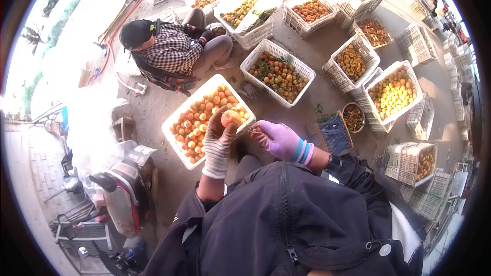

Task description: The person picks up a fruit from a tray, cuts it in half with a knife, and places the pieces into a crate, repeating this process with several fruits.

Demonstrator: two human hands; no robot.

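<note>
My left hand (pixel 219 140), in a striped knit glove, is closed around an orange apricot (pixel 231 117) held above the near edge of a white crate (pixel 174 133) full of apricots. My right hand (pixel 279 139), in a purple glove with blue and pink cuffs, is shut on a small tool (pixel 254 131) whose tip points at the fruit; what kind of tool it is I cannot make out. Both hands hover close together above my dark jacket (pixel 286 214).
A person in a checked shirt (pixel 171 48) crouches across the crate. Several white crates of apricots (pixel 279 74) (pixel 394 92) surround us on the concrete. A blue basket (pixel 335 134) and a bowl of pits (pixel 353 116) sit to my right. A scooter (pixel 120 194) stands at the left.
</note>
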